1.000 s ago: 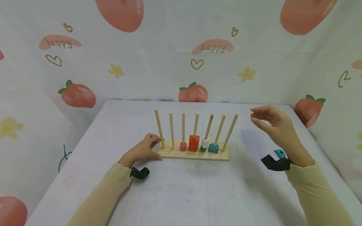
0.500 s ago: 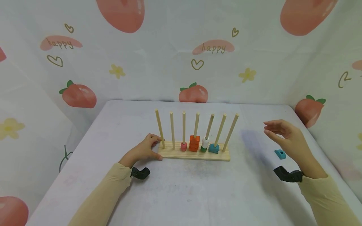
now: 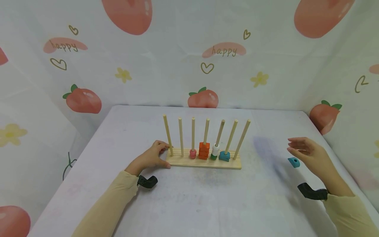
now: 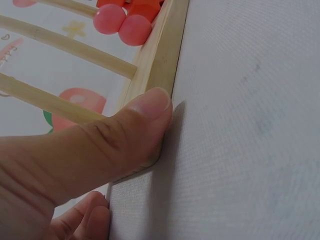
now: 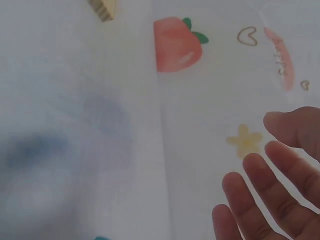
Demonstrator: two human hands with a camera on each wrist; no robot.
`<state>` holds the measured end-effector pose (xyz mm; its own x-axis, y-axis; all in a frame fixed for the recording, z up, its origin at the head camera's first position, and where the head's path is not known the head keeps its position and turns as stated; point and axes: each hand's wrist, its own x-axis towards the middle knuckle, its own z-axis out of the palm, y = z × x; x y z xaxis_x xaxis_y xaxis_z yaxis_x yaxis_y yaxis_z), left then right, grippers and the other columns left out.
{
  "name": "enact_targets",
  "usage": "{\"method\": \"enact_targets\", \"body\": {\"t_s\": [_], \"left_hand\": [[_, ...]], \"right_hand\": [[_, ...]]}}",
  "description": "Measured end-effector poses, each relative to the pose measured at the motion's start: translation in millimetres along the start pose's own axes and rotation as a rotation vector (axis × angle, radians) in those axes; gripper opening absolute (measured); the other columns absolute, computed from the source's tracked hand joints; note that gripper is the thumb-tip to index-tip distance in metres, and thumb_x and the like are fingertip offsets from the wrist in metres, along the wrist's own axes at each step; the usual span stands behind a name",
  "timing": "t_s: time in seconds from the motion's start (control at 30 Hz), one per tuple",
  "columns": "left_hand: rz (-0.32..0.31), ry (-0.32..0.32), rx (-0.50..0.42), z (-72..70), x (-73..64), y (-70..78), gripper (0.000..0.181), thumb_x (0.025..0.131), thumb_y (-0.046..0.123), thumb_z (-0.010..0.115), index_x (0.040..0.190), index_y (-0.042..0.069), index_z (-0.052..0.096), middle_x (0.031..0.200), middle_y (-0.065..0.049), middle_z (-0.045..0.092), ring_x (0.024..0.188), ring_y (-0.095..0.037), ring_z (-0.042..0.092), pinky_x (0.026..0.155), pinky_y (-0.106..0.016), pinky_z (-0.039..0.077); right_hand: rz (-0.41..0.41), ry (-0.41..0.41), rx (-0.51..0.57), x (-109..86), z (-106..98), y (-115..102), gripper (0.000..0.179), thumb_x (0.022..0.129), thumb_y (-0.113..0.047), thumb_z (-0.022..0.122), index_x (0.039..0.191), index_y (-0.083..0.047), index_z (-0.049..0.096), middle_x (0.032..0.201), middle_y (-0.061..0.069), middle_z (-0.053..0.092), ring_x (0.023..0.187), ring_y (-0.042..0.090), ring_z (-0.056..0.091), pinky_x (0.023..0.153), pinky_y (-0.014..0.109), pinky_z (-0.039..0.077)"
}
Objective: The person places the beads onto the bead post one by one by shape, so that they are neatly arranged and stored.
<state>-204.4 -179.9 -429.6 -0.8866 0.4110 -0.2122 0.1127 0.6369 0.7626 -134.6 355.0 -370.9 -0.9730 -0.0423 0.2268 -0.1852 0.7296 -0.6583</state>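
A wooden peg board with several upright pegs stands mid-table in the head view. My left hand grips its left end, thumb along the front edge and fingers behind. Threaded on separate pegs are pink beads, an orange stack, a white bead above a green one, and blue pieces. Over the table's right side my right hand hovers with relaxed fingers, holding nothing. Close by its fingertips in the head view is a loose blue block with a hole.
The white-covered table ends at a back edge against a hanging cloth printed with peaches. A dark green cord hangs beyond the table's left edge.
My right hand has moved right and down toward the near side, uncovering the loose blue block it partly hid. The left hand keeps its hold on the peg board.
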Motion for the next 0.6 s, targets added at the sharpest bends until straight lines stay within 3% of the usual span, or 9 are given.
{"method": "enact_targets", "body": {"t_s": [0.27, 0.37, 0.43, 0.5, 0.6], "left_hand": [[0.0, -0.004, 0.0, -0.3, 0.1, -0.3, 0.081, 0.07, 0.022, 0.088, 0.136, 0.0, 0.047, 0.134, -0.018, 0.032, 0.127, -0.036, 0.039, 0.11, -0.05, 0.034], [0.001, -0.006, -0.001, -0.6, -0.1, 0.1, 0.081, 0.07, 0.022, 0.088, 0.136, 0.0, 0.046, 0.134, -0.018, 0.032, 0.127, -0.036, 0.039, 0.11, -0.05, 0.034], [0.001, -0.006, -0.002, -0.9, -0.4, 0.5, 0.082, 0.07, 0.022, 0.088, 0.136, 0.0, 0.046, 0.134, -0.019, 0.032, 0.128, -0.036, 0.039, 0.111, -0.051, 0.033], [0.001, -0.006, -0.001, -1.0, -0.8, 0.6, 0.082, 0.07, 0.023, 0.088, 0.136, 0.0, 0.046, 0.134, -0.018, 0.032, 0.128, -0.036, 0.039, 0.111, -0.051, 0.033], [0.002, -0.005, 0.004, -0.8, -1.1, 0.7, 0.082, 0.07, 0.023, 0.088, 0.137, 0.0, 0.046, 0.134, -0.018, 0.033, 0.127, -0.036, 0.039, 0.11, -0.05, 0.034]], "right_hand": [[0.1, -0.056, -0.043, -11.6, -2.8, 24.1, 0.047, 0.094, -0.027, 0.064, 0.128, 0.002, 0.052, 0.098, -0.039, 0.046, 0.085, -0.027, 0.043, 0.064, 0.005, 0.042], [0.132, -0.077, -0.072, -14.5, -2.3, 33.5, 0.05, 0.093, -0.029, 0.065, 0.13, 0.002, 0.051, 0.099, -0.036, 0.047, 0.084, -0.028, 0.04, 0.062, 0.007, 0.043], [0.147, -0.1, -0.089, -15.6, -1.3, 39.1, 0.052, 0.093, -0.03, 0.065, 0.131, 0.003, 0.05, 0.106, -0.021, 0.058, 0.084, -0.028, 0.039, 0.062, 0.008, 0.042], [0.167, -0.119, -0.107, -15.9, -0.3, 44.2, 0.053, 0.093, -0.031, 0.065, 0.131, 0.004, 0.05, 0.112, 0.002, 0.064, 0.084, -0.026, 0.04, 0.062, 0.01, 0.043], [0.2, -0.173, -0.126, -15.7, 0.6, 49.9, 0.057, 0.094, -0.031, 0.063, 0.133, 0.006, 0.046, 0.123, 0.032, 0.055, 0.094, 0.003, 0.062, 0.066, 0.019, 0.047]]}}
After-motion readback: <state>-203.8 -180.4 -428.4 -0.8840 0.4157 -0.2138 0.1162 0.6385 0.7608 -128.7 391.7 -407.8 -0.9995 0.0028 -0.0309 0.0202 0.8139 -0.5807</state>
